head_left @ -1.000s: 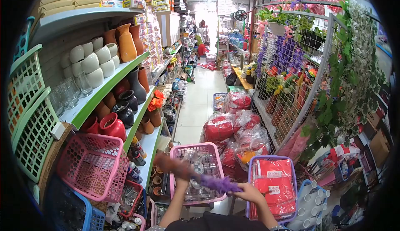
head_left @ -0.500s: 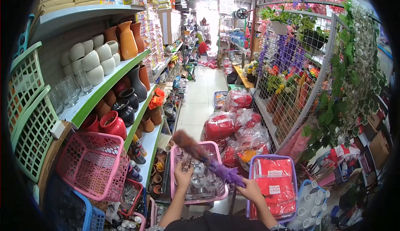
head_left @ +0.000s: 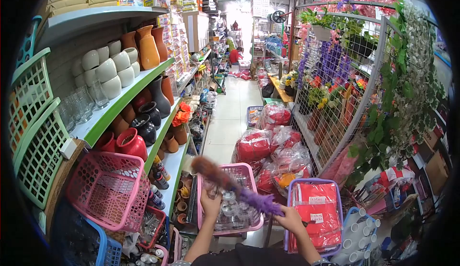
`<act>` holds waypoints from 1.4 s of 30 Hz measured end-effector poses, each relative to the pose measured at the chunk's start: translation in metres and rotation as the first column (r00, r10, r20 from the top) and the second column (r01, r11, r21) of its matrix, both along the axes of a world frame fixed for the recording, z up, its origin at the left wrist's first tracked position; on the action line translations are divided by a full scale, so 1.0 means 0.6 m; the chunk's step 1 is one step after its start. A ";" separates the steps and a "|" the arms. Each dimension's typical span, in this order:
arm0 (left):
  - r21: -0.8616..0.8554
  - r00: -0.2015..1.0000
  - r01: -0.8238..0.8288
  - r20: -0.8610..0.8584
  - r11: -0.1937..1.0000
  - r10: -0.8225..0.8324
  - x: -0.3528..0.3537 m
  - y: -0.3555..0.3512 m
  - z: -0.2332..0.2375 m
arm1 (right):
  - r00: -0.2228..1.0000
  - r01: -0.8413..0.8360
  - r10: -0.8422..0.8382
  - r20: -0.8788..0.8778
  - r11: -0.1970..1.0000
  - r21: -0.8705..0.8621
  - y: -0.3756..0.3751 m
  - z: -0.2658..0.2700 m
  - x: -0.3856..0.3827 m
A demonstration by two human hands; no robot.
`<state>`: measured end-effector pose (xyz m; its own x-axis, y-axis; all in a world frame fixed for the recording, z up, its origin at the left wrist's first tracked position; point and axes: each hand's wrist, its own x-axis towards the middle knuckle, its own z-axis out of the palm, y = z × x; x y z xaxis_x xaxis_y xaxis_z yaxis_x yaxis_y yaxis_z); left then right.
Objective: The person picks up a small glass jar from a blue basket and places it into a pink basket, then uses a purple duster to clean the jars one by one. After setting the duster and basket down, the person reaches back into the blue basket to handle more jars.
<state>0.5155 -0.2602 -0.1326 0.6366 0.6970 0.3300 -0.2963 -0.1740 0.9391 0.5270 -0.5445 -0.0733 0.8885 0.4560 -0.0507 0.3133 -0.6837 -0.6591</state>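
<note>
As you look down, your right hand [head_left: 291, 218] is closed around the handle of a fluffy duster [head_left: 235, 186], whose dark end pokes out past your palm. The duster slants up and to the left over the pink basket of glassware [head_left: 256, 196], purple nearest your grip and brown at the blurred far end. Your left hand [head_left: 211, 205] is over the basket's left side, its fingers curled by the clear glassware [head_left: 231, 212]; the duster partly hides them, so you cannot tell how firmly they grip anything.

Just right of that basket stands a lilac basket [head_left: 339, 196] holding flat red packets [head_left: 316, 203] with handwritten labels. On your left, a larger pink basket [head_left: 108, 189] tilts beside shelves [head_left: 129, 93] of red, black and orange vases. Beyond the glassware, plastic-wrapped red bundles [head_left: 254, 145] are heaped near a white wire rack [head_left: 342, 84] hung with artificial flowers. Farther on, the tiled aisle [head_left: 229, 122] runs toward a person in red [head_left: 235, 56] low down near the bright far end.
</note>
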 end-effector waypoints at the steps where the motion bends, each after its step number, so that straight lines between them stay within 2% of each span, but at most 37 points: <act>1: 0.014 0.997 0.032 -0.070 0.999 -0.031 0.005 0.013 -0.034 | 0.999 0.042 -0.042 -0.010 0.999 0.029 0.000 0.000 -0.001; 2: -0.005 1.000 -0.001 0.023 1.000 0.001 0.006 0.004 -0.024 | 0.996 0.083 -0.082 -0.021 0.995 0.057 0.001 0.000 0.000; 3: -0.003 1.000 -0.003 0.025 1.000 0.003 0.004 -0.003 -0.015 | 0.992 0.124 -0.122 -0.033 0.988 0.088 0.002 -0.001 0.001; 4: -0.087 0.999 -0.008 0.045 0.996 0.012 0.000 -0.010 -0.004 | 0.996 0.037 -0.023 -0.082 0.985 0.169 -0.008 -0.014 0.006; 5: -0.171 0.998 -0.009 0.064 0.985 0.020 -0.003 -0.015 0.015 | 0.997 0.038 -0.025 -0.079 0.985 0.171 -0.013 -0.010 0.006; 6: -0.603 0.934 0.230 0.357 0.763 0.001 0.004 -0.016 0.033 | 0.998 0.015 -0.006 -0.066 0.991 0.135 -0.017 -0.002 0.003; 7: -0.603 0.934 0.233 0.357 0.763 -0.003 0.005 -0.009 0.016 | 0.998 -0.007 0.012 -0.054 0.995 0.098 -0.020 0.002 0.000; 8: -0.355 0.977 0.126 0.207 0.926 -0.054 0.001 -0.001 0.003 | 0.998 -0.002 0.007 -0.056 0.995 0.097 -0.019 -0.001 -0.001; 9: -0.055 0.998 0.054 0.044 0.997 -0.052 -0.001 0.003 -0.009 | 0.993 0.101 -0.090 -0.081 0.985 0.142 -0.014 -0.008 -0.002; 10: -0.091 0.989 0.070 0.138 0.993 -0.057 0.005 -0.002 -0.021 | 0.977 0.200 -0.182 -0.109 0.962 0.186 -0.012 -0.014 0.000; 13: -0.063 0.992 0.083 0.100 0.995 -0.076 0.005 -0.002 -0.020 | 0.974 0.146 -0.103 -0.200 0.966 0.213 -0.026 -0.028 0.006; 15: -0.247 0.974 0.165 0.196 0.955 -0.117 0.012 -0.003 -0.009 | 0.975 0.105 -0.052 -0.215 0.964 0.243 -0.030 -0.035 0.004; 16: -0.411 0.977 0.164 0.192 0.897 -0.091 0.009 -0.004 -0.005 | 0.973 0.067 -0.004 -0.229 0.960 0.271 -0.032 -0.038 0.002; 17: -0.412 0.977 0.166 0.189 0.896 -0.094 0.006 0.001 -0.015 | 0.973 0.072 -0.008 -0.232 0.960 0.270 -0.031 -0.042 0.003; 19: -0.067 0.991 0.131 -0.005 0.989 -0.132 0.001 0.015 -0.041 | 0.961 0.184 -0.116 -0.249 0.945 0.269 -0.022 -0.049 0.008; 20: -0.097 0.980 0.125 0.166 0.987 -0.108 0.000 -0.008 -0.002 | 0.966 0.194 -0.132 -0.222 0.939 0.285 -0.015 -0.028 0.004; 23: -0.020 0.983 0.118 0.145 0.993 -0.114 -0.002 0.005 -0.032 | 0.941 0.213 -0.111 -0.321 0.929 0.304 -0.016 -0.026 0.008; 24: -0.134 0.980 0.185 0.105 0.974 -0.172 -0.018 -0.001 0.000 | 0.942 0.211 -0.109 -0.318 0.929 0.306 -0.017 -0.033 0.008; 25: -0.133 0.979 0.184 0.108 0.974 -0.170 -0.022 -0.003 0.029 | 0.943 0.200 -0.064 -0.325 0.892 0.405 -0.019 -0.048 0.007; 26: -0.450 0.909 0.392 0.322 0.803 -0.264 -0.023 -0.005 0.054 | 0.944 0.192 -0.019 -0.330 0.845 0.499 -0.021 -0.055 0.007; 27: -0.645 0.803 0.587 0.539 0.490 -0.254 -0.022 -0.007 0.066 | 0.943 0.193 -0.021 -0.331 0.846 0.497 -0.024 -0.058 0.011; 28: -0.781 0.833 0.552 0.532 0.291 -0.153 -0.017 0.001 0.061 | 0.940 0.164 0.010 -0.340 0.863 0.478 -0.028 -0.060 0.014; 29: -0.784 0.835 0.549 0.529 0.290 -0.151 -0.010 0.015 0.037 | 0.935 0.133 0.042 -0.351 0.878 0.459 -0.032 -0.060 0.014; 30: -0.721 0.719 0.692 0.686 0.024 -0.112 -0.004 0.029 0.013 | 0.935 0.132 0.043 -0.353 0.880 0.457 -0.039 -0.061 0.015; 31: -0.575 0.586 0.785 0.810 -0.230 -0.025 0.002 0.041 -0.010 | 0.919 0.076 0.105 -0.381 0.899 0.432 -0.045 -0.060 0.020; 32: -0.535 0.530 0.845 0.840 -0.008 -0.112 0.004 0.028 -0.001 | 0.898 0.020 0.164 -0.409 0.913 0.409 -0.046 -0.059 0.023; 33: -0.652 0.685 0.727 0.710 0.218 -0.161 -0.005 0.017 0.019 | 0.899 0.020 0.164 -0.407 0.911 0.411 -0.044 -0.058 0.025; 35: -0.485 0.488 0.871 0.838 0.077 -0.242 0.006 0.025 -0.001 | 0.952 0.000 0.054 -0.301 0.985 0.175 -0.039 -0.054 0.026; 36: -0.616 0.615 0.784 0.759 0.070 -0.213 0.008 0.024 0.004 | 0.968 0.024 0.048 -0.247 0.960 0.280 -0.033 -0.080 0.030; 37: -0.731 0.728 0.680 0.661 0.060 -0.183 0.012 0.025 0.011 | 0.968 0.024 0.048 -0.247 0.960 0.280 -0.030 -0.100 0.033; 38: -0.721 0.718 0.693 0.688 0.014 -0.110 0.008 0.015 0.028 | 0.979 0.082 -0.017 -0.201 0.944 0.319 -0.019 -0.106 0.033; 39: -0.735 0.726 0.678 0.673 -0.020 -0.137 -0.002 0.008 0.046 | 0.984 0.137 -0.085 -0.158 0.923 0.360 -0.011 -0.113 0.031; 41: -0.755 0.737 0.655 0.651 -0.047 -0.180 0.006 0.012 0.025 | 0.981 0.103 -0.034 -0.190 0.926 0.364 -0.007 -0.115 0.031; 42: -0.714 0.692 0.698 0.690 -0.045 -0.213 0.006 0.011 0.014 | 0.989 -0.018 0.059 -0.133 0.956 0.294 -0.009 -0.107 0.028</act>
<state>0.5188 -0.2536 -0.1244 0.9877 0.1552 -0.0200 -0.1546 0.9875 0.0302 0.5441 -0.5497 -0.1376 0.8637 0.5030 -0.0320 0.2269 -0.4448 -0.8664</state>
